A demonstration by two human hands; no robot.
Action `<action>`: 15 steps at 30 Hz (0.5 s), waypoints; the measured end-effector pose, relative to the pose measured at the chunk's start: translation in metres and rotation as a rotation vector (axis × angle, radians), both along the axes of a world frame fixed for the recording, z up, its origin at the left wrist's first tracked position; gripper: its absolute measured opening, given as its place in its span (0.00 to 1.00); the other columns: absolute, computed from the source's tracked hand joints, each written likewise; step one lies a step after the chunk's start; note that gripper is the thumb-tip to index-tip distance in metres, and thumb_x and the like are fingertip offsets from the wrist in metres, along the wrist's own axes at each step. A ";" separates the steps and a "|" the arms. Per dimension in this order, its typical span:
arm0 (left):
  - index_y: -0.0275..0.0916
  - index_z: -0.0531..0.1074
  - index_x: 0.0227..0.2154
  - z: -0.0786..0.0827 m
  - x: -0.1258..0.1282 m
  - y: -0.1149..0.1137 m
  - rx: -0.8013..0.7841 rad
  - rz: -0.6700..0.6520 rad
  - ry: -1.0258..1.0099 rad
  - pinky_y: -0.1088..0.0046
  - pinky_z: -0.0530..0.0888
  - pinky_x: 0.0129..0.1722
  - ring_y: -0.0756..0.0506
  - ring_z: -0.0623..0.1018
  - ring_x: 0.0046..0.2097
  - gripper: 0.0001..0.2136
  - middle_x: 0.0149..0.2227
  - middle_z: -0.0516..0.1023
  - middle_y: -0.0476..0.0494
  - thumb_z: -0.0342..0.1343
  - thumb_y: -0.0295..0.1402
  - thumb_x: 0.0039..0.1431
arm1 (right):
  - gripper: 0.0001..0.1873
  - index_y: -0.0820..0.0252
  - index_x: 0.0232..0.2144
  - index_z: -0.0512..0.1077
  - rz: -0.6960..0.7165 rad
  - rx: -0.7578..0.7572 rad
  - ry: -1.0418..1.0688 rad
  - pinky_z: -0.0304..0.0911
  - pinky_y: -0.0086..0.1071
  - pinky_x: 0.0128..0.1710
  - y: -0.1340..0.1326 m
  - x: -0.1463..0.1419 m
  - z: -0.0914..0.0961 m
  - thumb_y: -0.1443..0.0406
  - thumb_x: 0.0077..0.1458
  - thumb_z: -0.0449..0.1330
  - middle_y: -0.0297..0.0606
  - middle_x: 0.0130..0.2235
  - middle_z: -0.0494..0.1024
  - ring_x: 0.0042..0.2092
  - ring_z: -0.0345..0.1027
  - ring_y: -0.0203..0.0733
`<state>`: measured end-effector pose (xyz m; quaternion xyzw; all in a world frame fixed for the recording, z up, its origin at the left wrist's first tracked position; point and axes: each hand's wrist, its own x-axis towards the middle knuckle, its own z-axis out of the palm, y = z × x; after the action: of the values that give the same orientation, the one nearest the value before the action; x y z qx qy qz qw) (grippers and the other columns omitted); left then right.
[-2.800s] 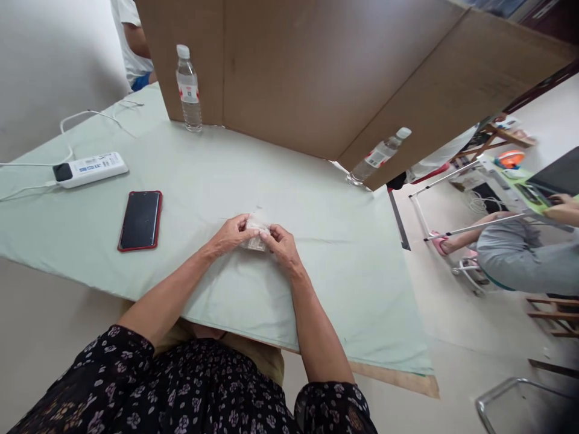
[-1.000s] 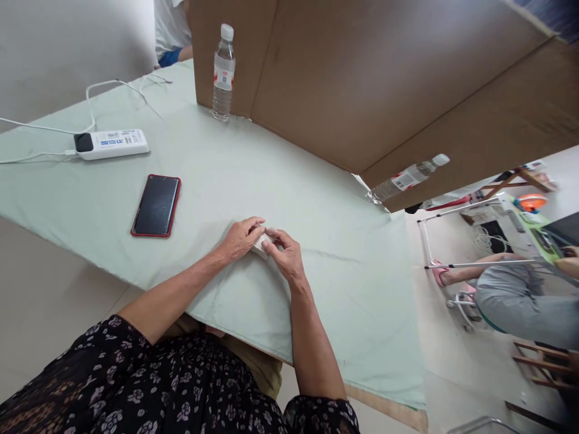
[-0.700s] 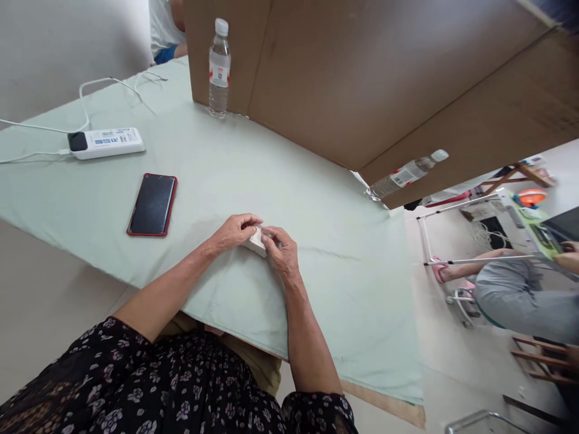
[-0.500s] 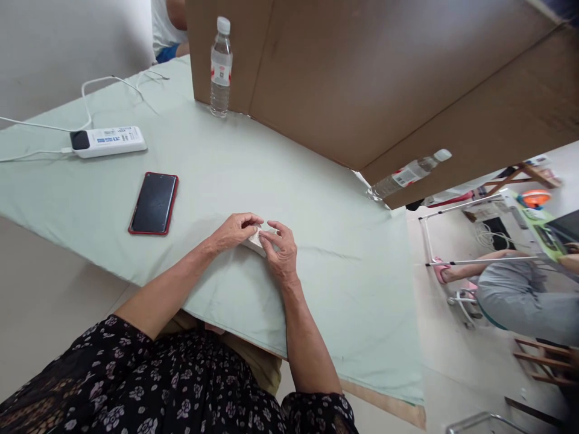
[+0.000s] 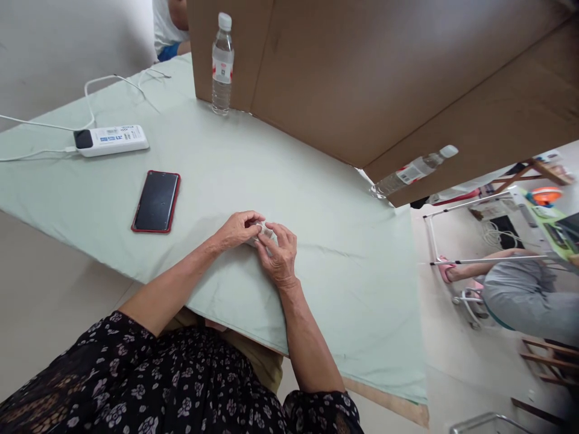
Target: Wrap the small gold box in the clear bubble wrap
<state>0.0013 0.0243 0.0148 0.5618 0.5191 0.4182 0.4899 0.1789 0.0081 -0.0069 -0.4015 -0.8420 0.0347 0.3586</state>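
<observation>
Head view: both hands pinch one small pale object above the pale green tablecloth (image 5: 316, 199).
Left hand (image 5: 235, 229) and right hand (image 5: 280, 256) close fingertips on the small translucent whitish packet (image 5: 261, 232), mostly hidden; best kept low over the cloth, grip light; red-cased black phone (image 5: 156, 201) lies well apart.

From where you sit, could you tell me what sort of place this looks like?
Probably a makeshift shared workroom. A table under a pale green cloth is screened by a cardboard partition, with a power strip and phone on it, and another person sits at a desk nearby.
</observation>
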 end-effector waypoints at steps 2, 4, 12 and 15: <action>0.35 0.78 0.42 0.001 -0.001 0.000 0.004 -0.007 0.030 0.72 0.71 0.36 0.49 0.72 0.32 0.18 0.31 0.76 0.48 0.56 0.37 0.50 | 0.07 0.51 0.39 0.78 -0.002 0.030 0.011 0.61 0.47 0.56 -0.001 -0.002 0.000 0.62 0.64 0.59 0.42 0.52 0.79 0.56 0.69 0.50; 0.35 0.78 0.43 0.001 -0.001 0.000 0.005 -0.013 0.040 0.72 0.70 0.36 0.49 0.71 0.32 0.18 0.31 0.75 0.49 0.55 0.37 0.50 | 0.06 0.52 0.36 0.77 -0.004 0.052 0.023 0.62 0.46 0.55 -0.002 -0.003 0.000 0.62 0.64 0.59 0.43 0.51 0.79 0.55 0.70 0.49; 0.35 0.78 0.44 -0.003 0.001 -0.001 0.022 0.007 0.062 0.71 0.72 0.37 0.48 0.72 0.33 0.19 0.33 0.77 0.47 0.54 0.36 0.50 | 0.06 0.51 0.38 0.76 0.005 -0.019 -0.006 0.58 0.47 0.58 -0.002 0.000 0.000 0.61 0.63 0.59 0.43 0.53 0.77 0.57 0.67 0.51; 0.35 0.78 0.44 -0.004 0.001 -0.001 0.019 0.007 0.067 0.72 0.72 0.36 0.48 0.72 0.33 0.19 0.33 0.77 0.47 0.55 0.36 0.50 | 0.10 0.51 0.44 0.76 -0.009 -0.006 -0.008 0.58 0.47 0.57 -0.001 0.000 0.000 0.59 0.63 0.59 0.44 0.53 0.77 0.57 0.68 0.52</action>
<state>0.0025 0.0237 0.0109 0.5782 0.5333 0.4058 0.4654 0.1791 0.0067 -0.0072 -0.4063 -0.8417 0.0340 0.3541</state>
